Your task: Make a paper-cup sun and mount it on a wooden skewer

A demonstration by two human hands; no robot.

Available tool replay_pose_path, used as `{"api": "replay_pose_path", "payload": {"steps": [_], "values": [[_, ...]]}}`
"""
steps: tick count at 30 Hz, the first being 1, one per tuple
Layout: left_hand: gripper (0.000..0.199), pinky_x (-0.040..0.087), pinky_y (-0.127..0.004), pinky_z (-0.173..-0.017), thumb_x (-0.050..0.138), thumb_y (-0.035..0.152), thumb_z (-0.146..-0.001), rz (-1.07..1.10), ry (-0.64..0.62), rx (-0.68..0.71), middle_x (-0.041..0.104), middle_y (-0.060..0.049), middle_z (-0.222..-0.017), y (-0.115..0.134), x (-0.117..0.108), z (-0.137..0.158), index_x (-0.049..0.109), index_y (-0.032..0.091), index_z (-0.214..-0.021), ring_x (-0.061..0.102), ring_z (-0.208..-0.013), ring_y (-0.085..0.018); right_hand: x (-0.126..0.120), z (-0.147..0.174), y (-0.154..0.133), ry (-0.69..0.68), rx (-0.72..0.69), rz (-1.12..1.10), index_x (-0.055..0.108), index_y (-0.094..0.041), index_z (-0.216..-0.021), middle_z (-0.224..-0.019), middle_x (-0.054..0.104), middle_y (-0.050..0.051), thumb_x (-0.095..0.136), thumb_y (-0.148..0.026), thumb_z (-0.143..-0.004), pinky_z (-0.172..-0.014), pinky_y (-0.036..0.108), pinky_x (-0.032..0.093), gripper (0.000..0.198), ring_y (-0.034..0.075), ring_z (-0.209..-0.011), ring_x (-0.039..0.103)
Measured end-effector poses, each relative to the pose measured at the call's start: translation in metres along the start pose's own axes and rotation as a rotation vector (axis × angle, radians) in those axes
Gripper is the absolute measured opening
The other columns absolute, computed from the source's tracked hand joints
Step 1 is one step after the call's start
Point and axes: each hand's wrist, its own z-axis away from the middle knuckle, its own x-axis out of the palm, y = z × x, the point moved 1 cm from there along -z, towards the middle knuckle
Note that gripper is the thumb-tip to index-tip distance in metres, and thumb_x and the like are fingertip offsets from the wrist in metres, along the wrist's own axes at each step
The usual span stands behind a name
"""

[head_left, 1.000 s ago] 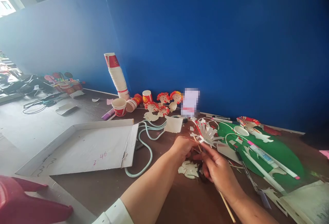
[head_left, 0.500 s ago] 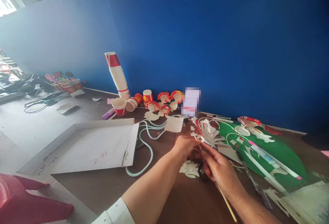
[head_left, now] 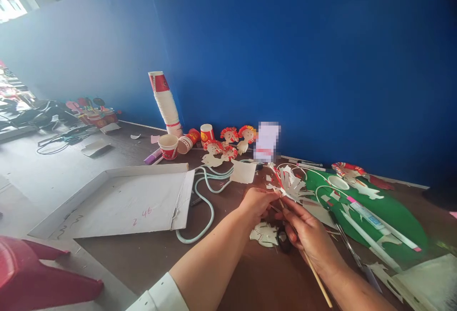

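Observation:
My right hand (head_left: 307, 232) is closed around a thin wooden stick (head_left: 316, 277), which slants down toward the front edge of the view. Against it, my left hand (head_left: 257, 204) is closed, its fingertips pinching at the near edge of a paper piece cut into fringed strips (head_left: 293, 185), white with some red. The stick's upper end meets the left fingertips there. Just below the hands lies a white paper cutout (head_left: 264, 234) with small marks. A black rounded object (head_left: 284, 242) shows partly under my right hand.
A shallow white box lid (head_left: 124, 201) and pale cable (head_left: 210, 206) lie left. Behind stand stacked paper cups (head_left: 166, 106) and several red-fringed paper figures (head_left: 228, 144). On the right, a green mat (head_left: 396, 206) carries a pink-capped marker (head_left: 371, 213) and scraps. A blue partition (head_left: 285, 54) rises behind.
The view has shifted slightly. Both hands stay together at the fringed paper, with the stick still in the right hand and only small finger movement.

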Motion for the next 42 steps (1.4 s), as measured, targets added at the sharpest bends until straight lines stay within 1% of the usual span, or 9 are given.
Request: {"api": "replay_pose_path", "payload": {"steps": [5, 12, 15, 20, 22, 26, 34, 37, 42], "values": [[0.017, 0.012, -0.019, -0.037, 0.070, 0.025, -0.073, -0.030, -0.002, -0.035, 0.046, 0.003, -0.046, 0.000, -0.001, 0.000, 0.062, 0.011, -0.070, 0.027, -0.037, -0.003, -0.001, 0.001, 0.000, 0.013, -0.015, -0.001, 0.054, -0.016, -0.127, -0.069, 0.065, 0.002, 0.067, -0.038, -0.067, -0.033, 0.017, 0.017, 0.065, 0.005, -0.037, 0.035], [0.025, 0.012, -0.018, -0.039, 0.073, 0.035, -0.071, -0.055, 0.006, -0.053, 0.042, 0.005, -0.046, -0.002, 0.001, -0.002, 0.063, 0.012, -0.072, 0.026, -0.038, -0.002, -0.006, -0.004, 0.005, -0.017, -0.016, -0.005, 0.054, -0.017, -0.128, -0.071, 0.064, 0.001, 0.068, -0.039, -0.068, -0.033, 0.017, 0.016, 0.065, 0.004, -0.038, 0.033], [0.023, 0.013, -0.018, -0.038, 0.071, 0.033, -0.073, -0.050, -0.007, -0.052, 0.041, 0.006, -0.046, -0.003, 0.002, -0.002, 0.062, 0.012, -0.073, 0.026, -0.038, -0.002, -0.005, -0.005, 0.006, -0.016, -0.019, 0.028, 0.053, -0.017, -0.129, -0.070, 0.064, 0.001, 0.067, -0.042, -0.067, -0.032, 0.017, 0.017, 0.068, 0.004, -0.037, 0.034], [0.014, 0.016, -0.018, -0.038, 0.065, 0.024, -0.077, -0.056, 0.008, -0.065, 0.043, 0.004, -0.048, -0.002, 0.002, -0.003, 0.062, 0.011, -0.072, 0.029, -0.037, -0.003, -0.001, 0.000, 0.003, 0.012, -0.054, 0.206, 0.054, -0.015, -0.129, -0.039, 0.044, -0.007, 0.061, -0.049, -0.071, -0.033, 0.021, 0.021, 0.067, 0.009, -0.032, 0.032], [0.014, 0.019, -0.019, -0.038, 0.066, 0.024, -0.075, -0.063, 0.016, -0.061, 0.043, 0.004, -0.048, -0.002, 0.002, -0.003, 0.061, 0.011, -0.071, 0.030, -0.036, -0.003, 0.000, 0.002, 0.003, 0.020, -0.085, 0.274, 0.055, -0.015, -0.129, -0.035, 0.040, -0.007, 0.058, -0.050, -0.073, -0.034, 0.023, 0.023, 0.065, 0.011, -0.031, 0.035], [0.014, 0.023, -0.020, -0.039, 0.067, 0.022, -0.073, -0.095, 0.036, -0.045, 0.041, 0.004, -0.045, -0.002, 0.002, -0.003, 0.061, 0.012, -0.067, 0.032, -0.037, -0.004, 0.000, 0.002, 0.004, 0.015, -0.138, 0.335, 0.055, -0.017, -0.129, -0.036, 0.043, -0.006, 0.056, -0.050, -0.075, -0.036, 0.025, 0.026, 0.063, 0.014, -0.033, 0.039], [0.018, 0.026, -0.019, -0.038, 0.070, 0.020, -0.070, -0.096, 0.081, -0.024, 0.042, 0.004, -0.044, -0.002, 0.003, -0.005, 0.058, 0.012, -0.061, 0.033, -0.039, -0.005, 0.001, 0.001, 0.007, 0.011, -0.124, 0.303, 0.055, -0.018, -0.128, -0.035, 0.042, -0.007, 0.056, -0.050, -0.075, -0.036, 0.025, 0.024, 0.062, 0.014, -0.034, 0.038], [0.019, 0.034, -0.019, -0.041, 0.072, 0.021, -0.070, -0.075, 0.087, -0.025, 0.043, 0.004, -0.045, -0.002, 0.004, -0.005, 0.058, 0.012, -0.061, 0.035, -0.041, -0.005, 0.003, 0.001, 0.007, 0.023, -0.112, 0.269, 0.055, -0.018, -0.128, -0.035, 0.041, -0.007, 0.056, -0.051, -0.074, -0.036, 0.024, 0.023, 0.063, 0.013, -0.033, 0.035], [0.018, 0.041, -0.020, -0.046, 0.069, 0.018, -0.072, -0.042, 0.082, -0.024, 0.045, 0.004, -0.047, -0.001, 0.006, -0.003, 0.058, 0.012, -0.060, 0.038, -0.044, -0.006, 0.006, 0.002, 0.005, 0.016, -0.072, 0.202, 0.051, -0.015, -0.129, -0.047, 0.055, -0.003, 0.056, -0.045, -0.073, -0.033, 0.023, 0.023, 0.064, 0.011, -0.034, 0.035]]}}
